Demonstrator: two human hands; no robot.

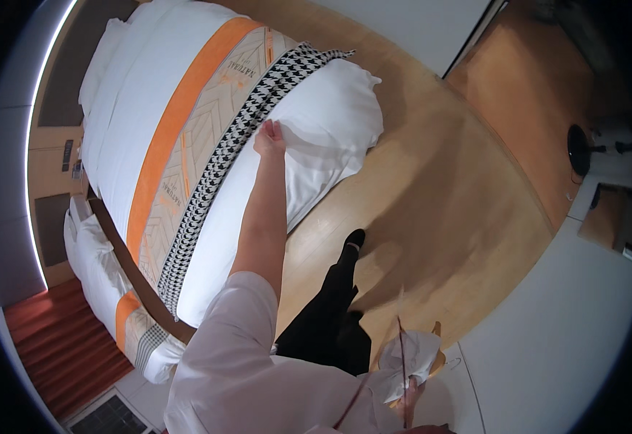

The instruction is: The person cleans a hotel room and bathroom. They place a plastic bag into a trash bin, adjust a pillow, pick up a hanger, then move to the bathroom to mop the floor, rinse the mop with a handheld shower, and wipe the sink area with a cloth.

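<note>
My left hand (270, 140) reaches out over the white bedding (321, 108) at the foot of a bed, beside a black-and-white houndstooth band. Its fingers are curled; whether they pinch the fabric cannot be made out. The band edges a beige, patterned bed runner (202, 125) with an orange stripe (169, 116) and printed writing. Low in the picture, my right hand (412, 393) grips a bunched white cloth (416, 347). Wooden clothes hangers (437, 366) stick out beside the cloth, one with a metal hook.
A second bed (91, 249) with matching covers stands at left, past a narrow gap. Red curtains (50, 336) hang behind it. My black shoe (355, 237) stands on the wooden floor (435, 228). White panels rise at right. A thin dark-red cord (403, 352) crosses near my right hand.
</note>
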